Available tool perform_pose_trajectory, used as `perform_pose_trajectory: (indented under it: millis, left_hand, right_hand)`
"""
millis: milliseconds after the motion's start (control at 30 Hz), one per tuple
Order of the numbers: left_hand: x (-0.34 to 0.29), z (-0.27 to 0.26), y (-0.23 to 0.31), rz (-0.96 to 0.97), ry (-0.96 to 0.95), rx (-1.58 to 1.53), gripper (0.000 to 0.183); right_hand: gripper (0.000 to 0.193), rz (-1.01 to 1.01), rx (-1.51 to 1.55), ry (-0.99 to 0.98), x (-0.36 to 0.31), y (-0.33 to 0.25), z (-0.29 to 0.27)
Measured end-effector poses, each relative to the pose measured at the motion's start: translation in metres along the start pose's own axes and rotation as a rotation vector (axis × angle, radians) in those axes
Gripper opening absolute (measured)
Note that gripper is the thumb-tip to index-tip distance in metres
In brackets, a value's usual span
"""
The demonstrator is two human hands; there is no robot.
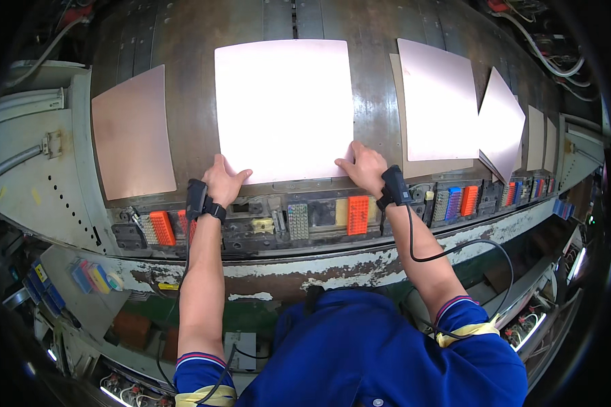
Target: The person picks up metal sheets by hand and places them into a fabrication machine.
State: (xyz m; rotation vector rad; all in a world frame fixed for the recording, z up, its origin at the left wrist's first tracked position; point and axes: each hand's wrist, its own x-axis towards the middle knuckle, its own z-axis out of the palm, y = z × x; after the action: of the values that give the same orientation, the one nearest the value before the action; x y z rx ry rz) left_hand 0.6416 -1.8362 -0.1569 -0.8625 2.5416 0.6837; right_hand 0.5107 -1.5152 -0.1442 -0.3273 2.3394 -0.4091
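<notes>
I count two hands at one bright square sheet, lying mid-way along the tabletop. My left hand is at its near left corner, my right hand at its near right. On both, thumb and index are spread; whether the fingers pinch the sheet, I cannot tell. One copper-toned sheet lies apart, leftward; several overlapping sheets lie rightward.
</notes>
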Motion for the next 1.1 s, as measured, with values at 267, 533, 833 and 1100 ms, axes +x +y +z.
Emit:
perform_pose_trajectory:
  millis: [267,533,833,1100]
  left_hand:
    - [-0.006,0.011,0.086,0.427,0.001,0.187,0.050]
    - [-0.004,0.105,0.142,0.431,0.212,0.142,0.081]
    - [-0.004,0.119,0.157,0.259,0.110,0.444,0.091]
    - [-0.053,0.202,0.293,0.373,0.068,-0.567,0.060]
  right_hand:
    - [0.048,0.007,-0.125,0.068,0.050,-0.052,-0.065]
    - [0.087,-0.430,-0.349,0.467,0.183,-0.113,-0.015]
    - [0.054,-0.458,0.277,0.189,0.180,-0.027,-0.073]
    - [0.028,0.428,0.424,1.068,-0.067,0.544,-0.218]
